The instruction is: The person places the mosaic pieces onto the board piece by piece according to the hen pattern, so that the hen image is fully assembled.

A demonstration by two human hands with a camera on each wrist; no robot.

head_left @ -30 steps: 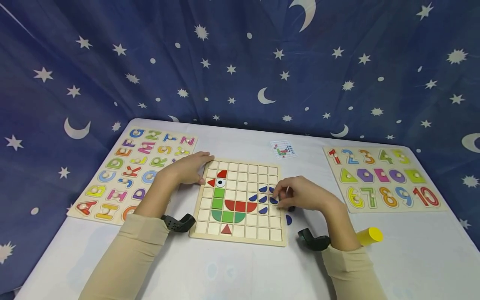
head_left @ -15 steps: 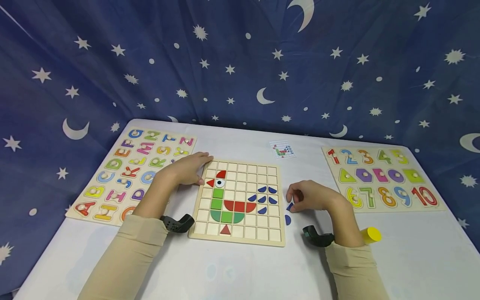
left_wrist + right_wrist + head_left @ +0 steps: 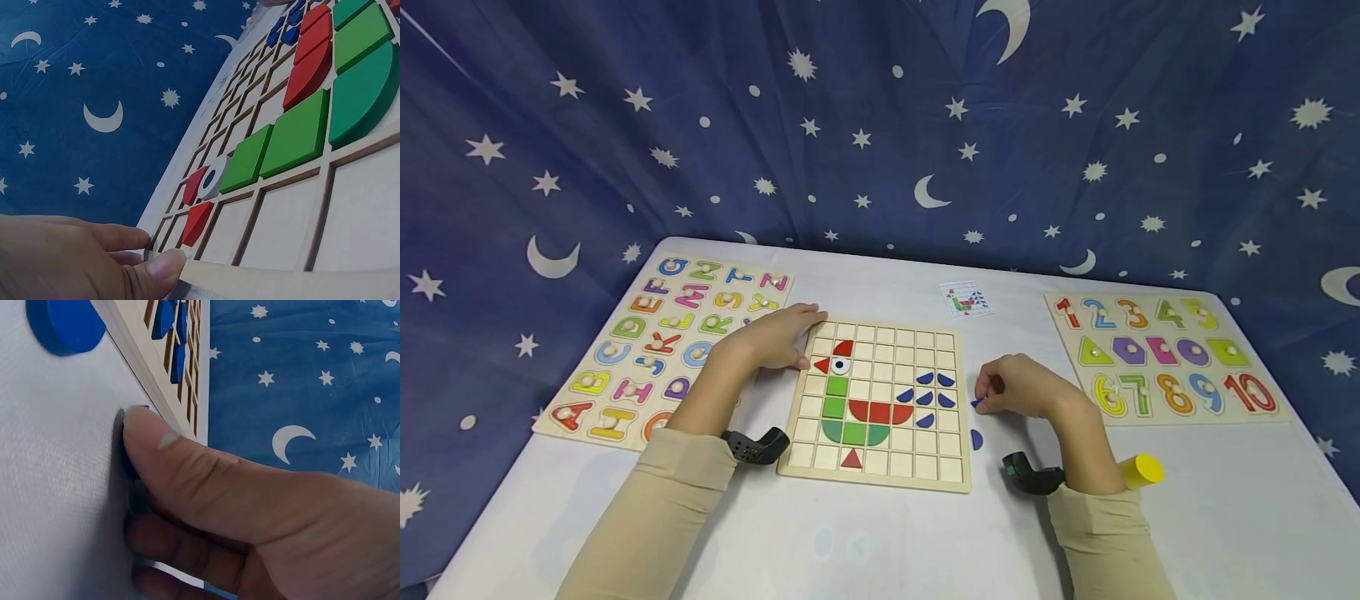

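Observation:
A wooden grid board [image 3: 880,481] lies in the middle of the table, bearing a bird figure of red, green and blue pieces and a white eye piece [image 3: 841,365]. My left hand [image 3: 771,337] grips its far left corner, thumb on the frame in the left wrist view. Just off the right edge, my right hand [image 3: 1022,387] pinches a blue half-circle piece [image 3: 976,403], mostly covered by thumb and fingers. Another blue half-circle [image 3: 976,439] lies on the cloth nearer me. Several blue half-circles [image 3: 926,398] sit in the right-hand cells.
Behind the board lies a small pattern card [image 3: 967,298] showing a similar bird. An alphabet puzzle board [image 3: 580,410] is at left, partly under my left forearm. A number and shape puzzle board [image 3: 1157,369] lies at right. A yellow cylinder [image 3: 1142,470] stands by my right wrist.
My right hand has moved right, off the board, uncovering blue half-circles in its right column. It now pinches another blue half-circle beside the board. The left hand has stayed put.

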